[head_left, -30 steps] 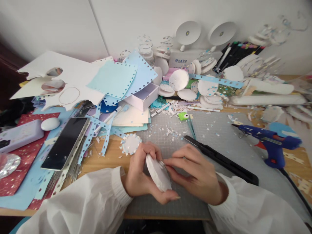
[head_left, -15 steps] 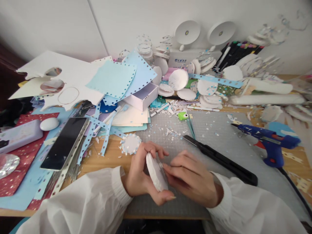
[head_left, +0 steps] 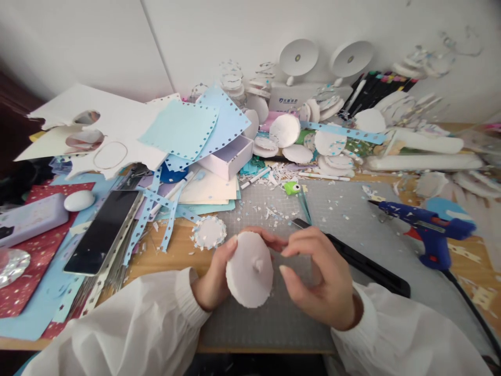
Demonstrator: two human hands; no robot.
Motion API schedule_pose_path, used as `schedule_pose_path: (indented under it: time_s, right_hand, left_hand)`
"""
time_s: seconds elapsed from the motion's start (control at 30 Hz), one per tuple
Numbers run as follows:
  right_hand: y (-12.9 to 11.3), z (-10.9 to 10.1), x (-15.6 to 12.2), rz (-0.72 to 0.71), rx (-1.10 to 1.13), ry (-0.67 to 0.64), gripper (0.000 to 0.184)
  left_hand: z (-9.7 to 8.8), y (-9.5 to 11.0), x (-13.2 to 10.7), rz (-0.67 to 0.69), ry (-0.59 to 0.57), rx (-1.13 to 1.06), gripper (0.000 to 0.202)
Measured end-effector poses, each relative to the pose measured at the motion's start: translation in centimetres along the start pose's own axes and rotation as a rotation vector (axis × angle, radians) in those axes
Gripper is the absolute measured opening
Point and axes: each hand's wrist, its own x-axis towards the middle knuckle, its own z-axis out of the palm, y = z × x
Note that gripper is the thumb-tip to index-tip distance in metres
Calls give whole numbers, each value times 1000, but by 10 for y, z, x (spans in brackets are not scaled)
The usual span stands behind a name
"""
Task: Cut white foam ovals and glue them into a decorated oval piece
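My left hand (head_left: 217, 274) is closed on the edge of a thick white disc (head_left: 245, 274) with a rough rim. The disc is tilted so that one flat face shows, with a small pale lump (head_left: 257, 265) near its middle. Just right of the disc is my right hand (head_left: 323, 271), thumb and forefinger apart, and I see nothing between them. Part of the left fingers is hidden behind the disc. A black utility knife (head_left: 368, 263) lies beyond my right hand, which covers part of it.
A blue glue gun (head_left: 434, 230) with a cord lies at the right. The grey cutting mat (head_left: 266, 329) carries paper scraps and tweezers (head_left: 304, 206). To the left are a phone (head_left: 104, 230), punched paper strips and sheets. Several white discs (head_left: 285, 130) crowd the back.
The white disc has turned from nearly edge-on to show its face with the lump. My right hand has moved off the disc, and its fingers have spread.
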Motion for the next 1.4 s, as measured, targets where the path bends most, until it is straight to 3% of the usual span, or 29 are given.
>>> schedule_pose_path:
  time_s: [0.1,0.2,0.3,0.4,0.5,0.57,0.67,0.8,0.9,1.03,1.1,1.3,1.4]
  right_hand:
    - [8,4,-4,330,237,-40,11]
    - [11,8,-4,617,590,-190,14]
    - [9,7,-1,765,782,-320,23]
    - [6,3,2,711,710,-245,24]
    - [7,0,2,535,516,-80,18]
    - [8,0,1,425,399,-42,17]
    - [8,1,-2,336,317,-80,17]
    - [7,0,-4,321,291,-194,10]
    - [7,0,-3,462,435,-304,15]
    - [11,2,1,890,792,-368,29]
    - [12,3,2,1004,879,-381,35]
    - [10,4,0,1033,979,-427,42]
    - [10,5,-3,997,959,-442,41]
  left_hand:
    - [1,3,2,-15,41,-63,61]
    - [-1,3,2,0,32,-88,65]
    - [-5,4,0,34,22,126,58]
    - [-11,4,-1,134,37,403,48]
    - [-17,0,-2,286,-1,477,44]
    - [-19,-4,-3,355,-23,515,48]
    - [-19,-7,-5,362,29,623,45]
    - [-14,-2,-6,348,112,796,29]
    - [-12,1,-4,280,146,780,28]
    - [-14,-3,1,-54,161,391,36]
    - [-16,-5,3,-135,159,255,44]
    - [-15,-1,0,-129,71,301,49]
    - [-13,1,-4,-62,21,340,50]
